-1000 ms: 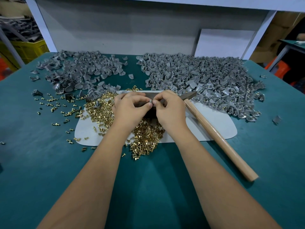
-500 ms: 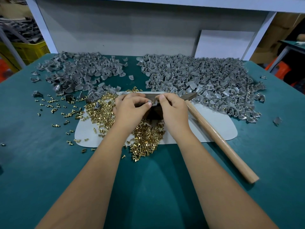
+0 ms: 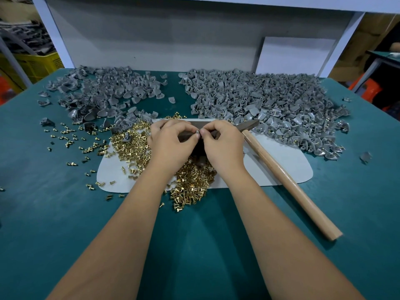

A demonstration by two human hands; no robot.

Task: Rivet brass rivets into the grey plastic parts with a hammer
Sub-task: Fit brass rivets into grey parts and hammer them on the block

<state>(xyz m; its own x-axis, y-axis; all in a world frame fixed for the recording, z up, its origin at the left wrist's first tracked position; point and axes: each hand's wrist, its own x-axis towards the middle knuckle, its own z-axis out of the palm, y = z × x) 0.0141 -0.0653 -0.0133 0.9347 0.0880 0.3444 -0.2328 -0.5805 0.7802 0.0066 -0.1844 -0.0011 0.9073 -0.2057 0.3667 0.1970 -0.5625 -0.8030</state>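
Left hand: fingers curled, pinching a small grey plastic part over the dark metal block.
Right hand: pinches the same spot, probably seating a rivet; the rivet itself is too small to tell.
Brass rivets: heaped beneath the hands, within reach.
Hammer: lying unheld on the bench, right side.
Grey parts piles: behind, split left and right, likely sorted.

Brass rivets are seen as bright, glossy yellow metal. Grey plastic parts are noted as matt, a few faintly sheened. The hammer handle is pale smooth wood; its head, at 11 o'clock, is dull dark metal. The table is covered in matt teal.
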